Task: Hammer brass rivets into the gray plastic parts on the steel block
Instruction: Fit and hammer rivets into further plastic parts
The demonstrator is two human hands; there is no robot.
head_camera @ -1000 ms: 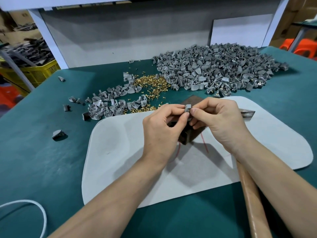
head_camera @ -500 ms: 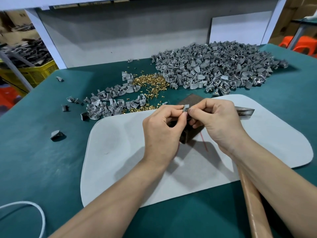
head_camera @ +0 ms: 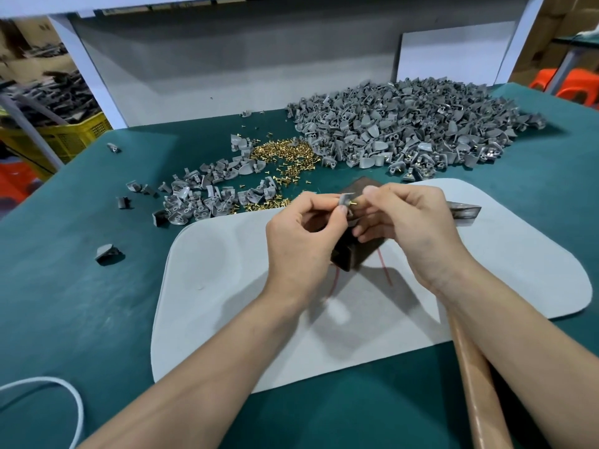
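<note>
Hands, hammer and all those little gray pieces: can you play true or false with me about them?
1. The left hand pinches a gray plastic part. True.
2. A brass rivet sticks out of that part. True.
3. The right hand swings the hammer in the air. False: the hammer lies flat, its handle beneath the right forearm, and neither hand grips it.
4. The big pile of gray parts sits on the white mat. False: it lies on the green table, behind the mat.
5. The steel block stands on the white mat, under the hands. True.
</note>
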